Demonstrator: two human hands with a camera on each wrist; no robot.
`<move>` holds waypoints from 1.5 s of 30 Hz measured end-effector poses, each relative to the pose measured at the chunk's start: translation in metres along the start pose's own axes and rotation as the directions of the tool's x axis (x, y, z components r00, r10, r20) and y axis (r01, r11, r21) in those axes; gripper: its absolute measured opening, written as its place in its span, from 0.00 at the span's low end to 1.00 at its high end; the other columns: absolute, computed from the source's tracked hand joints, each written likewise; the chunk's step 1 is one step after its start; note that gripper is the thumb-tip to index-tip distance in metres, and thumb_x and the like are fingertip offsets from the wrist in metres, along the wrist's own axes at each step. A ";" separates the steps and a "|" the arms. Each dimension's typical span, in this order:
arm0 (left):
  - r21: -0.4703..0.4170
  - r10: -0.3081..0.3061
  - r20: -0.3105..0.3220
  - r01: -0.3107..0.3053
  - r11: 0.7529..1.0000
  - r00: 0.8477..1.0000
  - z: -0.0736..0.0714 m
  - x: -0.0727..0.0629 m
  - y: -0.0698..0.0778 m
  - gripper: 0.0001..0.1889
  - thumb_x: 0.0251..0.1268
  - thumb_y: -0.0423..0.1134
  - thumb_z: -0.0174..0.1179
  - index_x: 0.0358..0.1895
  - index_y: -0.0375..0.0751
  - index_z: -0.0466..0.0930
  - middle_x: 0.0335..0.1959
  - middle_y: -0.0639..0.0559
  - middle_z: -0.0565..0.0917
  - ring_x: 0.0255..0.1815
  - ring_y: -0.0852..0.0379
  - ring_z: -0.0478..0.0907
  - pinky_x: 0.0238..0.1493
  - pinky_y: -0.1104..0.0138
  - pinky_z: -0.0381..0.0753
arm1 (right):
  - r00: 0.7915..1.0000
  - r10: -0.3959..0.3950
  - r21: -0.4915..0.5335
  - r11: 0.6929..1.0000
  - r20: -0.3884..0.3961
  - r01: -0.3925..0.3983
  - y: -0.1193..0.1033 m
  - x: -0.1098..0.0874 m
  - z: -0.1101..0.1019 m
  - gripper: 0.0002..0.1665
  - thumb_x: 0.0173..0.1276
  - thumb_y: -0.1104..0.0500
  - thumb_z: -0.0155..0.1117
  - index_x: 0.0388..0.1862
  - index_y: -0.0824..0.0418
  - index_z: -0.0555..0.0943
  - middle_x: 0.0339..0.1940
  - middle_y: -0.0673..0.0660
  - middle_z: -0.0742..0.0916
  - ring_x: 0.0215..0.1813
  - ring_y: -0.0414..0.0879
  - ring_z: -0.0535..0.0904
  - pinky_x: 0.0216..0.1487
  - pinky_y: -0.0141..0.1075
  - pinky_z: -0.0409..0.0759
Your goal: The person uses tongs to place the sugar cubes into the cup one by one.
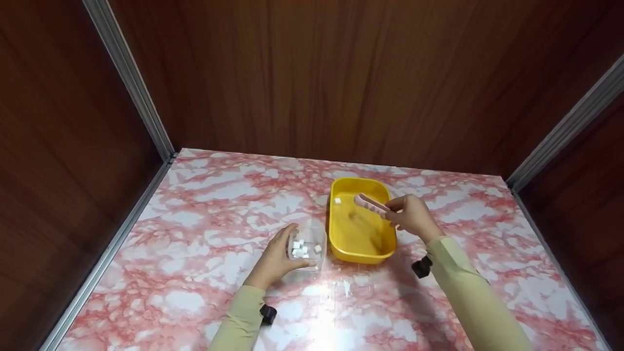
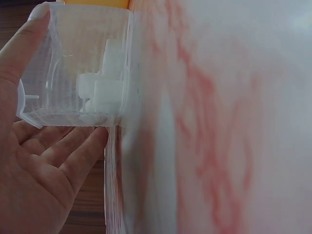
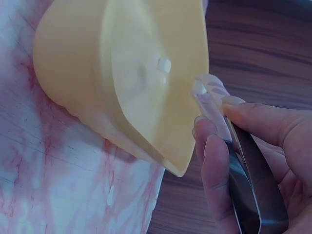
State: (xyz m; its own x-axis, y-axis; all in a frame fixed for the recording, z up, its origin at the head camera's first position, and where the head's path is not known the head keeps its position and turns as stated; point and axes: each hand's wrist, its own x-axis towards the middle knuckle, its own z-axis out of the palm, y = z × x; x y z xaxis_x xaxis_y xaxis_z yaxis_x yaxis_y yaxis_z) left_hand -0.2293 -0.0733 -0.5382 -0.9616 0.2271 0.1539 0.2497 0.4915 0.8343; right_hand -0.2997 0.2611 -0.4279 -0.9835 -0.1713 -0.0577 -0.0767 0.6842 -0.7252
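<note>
My left hand (image 1: 274, 261) holds a clear plastic container (image 1: 311, 229) upright on the table, thumb on one side and fingers on the other. Several white cubes (image 1: 299, 249) lie in its bottom. Over a yellow basin (image 1: 360, 240), my right hand (image 1: 413, 217) pinches a pair of tongs (image 1: 372, 204) with pink tips and metal arms. A small white piece (image 3: 199, 88) shows between the tips in the right wrist view, apart from the basin's floor. One white cube (image 1: 338, 201) lies inside the basin, near its far left side.
The table (image 1: 204, 214) has a red-and-white marbled top. Dark wooden panels (image 1: 312, 83) with metal corner posts (image 1: 131, 73) enclose it at the back and sides. The basin stands just right of the clear container.
</note>
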 end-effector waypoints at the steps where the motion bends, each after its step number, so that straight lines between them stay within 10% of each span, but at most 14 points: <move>1: 0.000 0.001 0.000 -0.001 1.000 1.000 0.000 0.000 0.000 0.57 0.36 0.64 0.73 0.73 0.50 0.56 0.69 0.47 0.64 0.67 0.46 0.62 0.66 0.53 0.63 | 1.000 -0.002 -0.001 1.000 0.003 0.002 0.000 -0.001 -0.001 0.14 0.62 0.64 0.68 0.46 0.69 0.84 0.37 0.63 0.86 0.30 0.56 0.84 0.34 0.49 0.84; 45: -0.007 -0.011 0.033 0.012 1.000 0.999 -0.003 -0.002 0.000 0.54 0.43 0.59 0.74 0.74 0.53 0.54 0.71 0.46 0.61 0.68 0.44 0.60 0.63 0.50 0.66 | 0.957 -0.232 0.032 0.973 0.173 0.230 -0.055 -0.061 0.036 0.11 0.63 0.63 0.68 0.44 0.56 0.86 0.31 0.52 0.86 0.25 0.53 0.81 0.25 0.36 0.81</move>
State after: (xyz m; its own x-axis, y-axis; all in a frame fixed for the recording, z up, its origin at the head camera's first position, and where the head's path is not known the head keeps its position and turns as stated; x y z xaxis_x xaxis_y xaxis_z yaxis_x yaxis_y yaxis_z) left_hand -0.2281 -0.0762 -0.5363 -0.9601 0.2493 0.1269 0.2377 0.4882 0.8398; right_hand -0.2292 0.2083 -0.4096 -0.8955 -0.4451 -0.0059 -0.2952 0.6037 -0.7405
